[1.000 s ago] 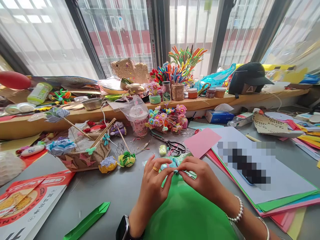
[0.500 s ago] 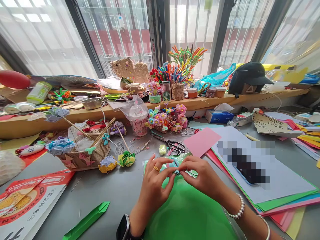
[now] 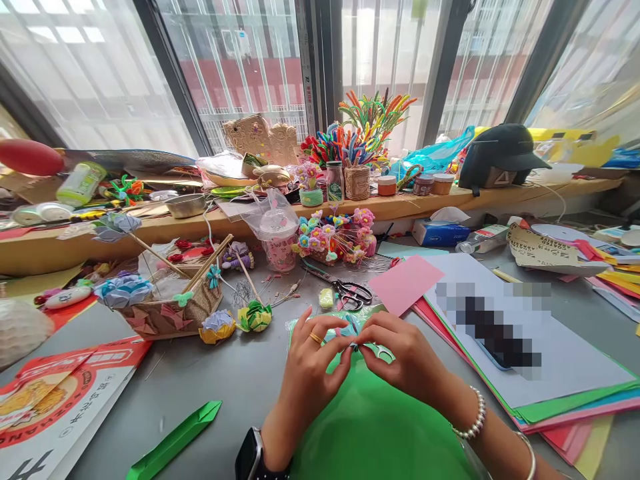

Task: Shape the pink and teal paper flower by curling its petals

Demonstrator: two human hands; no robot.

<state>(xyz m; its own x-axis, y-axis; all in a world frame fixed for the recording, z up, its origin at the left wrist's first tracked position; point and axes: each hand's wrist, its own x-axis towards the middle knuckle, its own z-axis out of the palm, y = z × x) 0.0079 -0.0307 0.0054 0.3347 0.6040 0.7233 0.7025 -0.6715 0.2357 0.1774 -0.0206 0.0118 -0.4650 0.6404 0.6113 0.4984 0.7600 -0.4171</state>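
over the grey tabletop (image 3: pixel 240 380), left hand (image 3: pixel 311 353) and right hand (image 3: pixel 403 347) each have their grip clamped on a small blue piece (image 3: pixel 349 327) showing on the far side.

From my end, clearest text is on the red-and-white paper bag (image 3: pixel 83 393): curved letters, looks like HANG at the end, plus Chinese characters I can't make out. Triangle sign on the black cap (image 3: pixel 505 150), round green logo on the small jar (image 3: pixel 335 181). Print on the blue tissue box (image 3: pixel 440 233) and window frame (image 3: pixel 309 87) is too small to read.
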